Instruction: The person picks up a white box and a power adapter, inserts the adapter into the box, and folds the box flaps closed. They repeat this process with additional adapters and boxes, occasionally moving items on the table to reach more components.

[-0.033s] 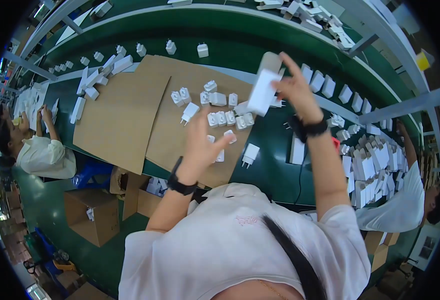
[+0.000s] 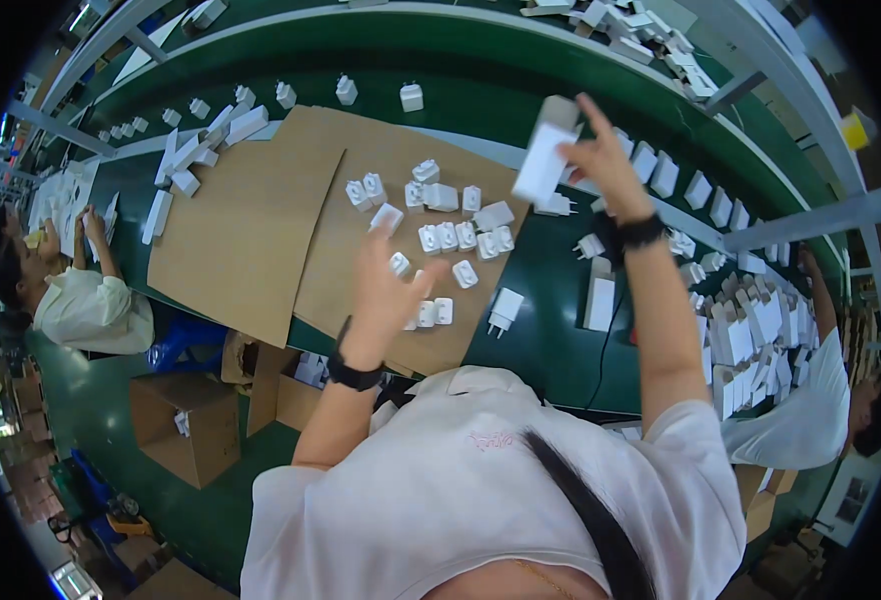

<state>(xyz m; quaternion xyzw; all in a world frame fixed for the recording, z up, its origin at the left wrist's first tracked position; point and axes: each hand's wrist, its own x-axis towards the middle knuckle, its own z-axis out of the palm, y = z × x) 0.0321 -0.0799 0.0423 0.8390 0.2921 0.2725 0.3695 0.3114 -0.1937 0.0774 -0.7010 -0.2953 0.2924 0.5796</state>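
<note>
White carton (image 2: 542, 172) stays pinched in the right hand (image 2: 606, 172) while the half-open left hand (image 2: 385, 292) has reached a wall charger (image 2: 389, 214), grip unclear, putting both at hand.

Near the frame's centre, small white plastic power adapters (image 2: 447, 237) are lying clustered on flat brown cardboard sheeting (image 2: 231, 220), which is covering part of a smooth green tabletop (image 2: 551, 345). Right of the sheeting, a single white pronged adapter (image 2: 506, 310) is lying, with a slim white rectangular box (image 2: 600, 295) farther right. White cardboard boxes (image 2: 746, 325) are crowding the right side. Behind the sheeting, across the upper left, white plastic plug adapters (image 2: 346, 91) are standing in a row. At lower left, an open brown cardboard carton (image 2: 186, 445) is standing on the glossy green floor (image 2: 101, 430).
</note>
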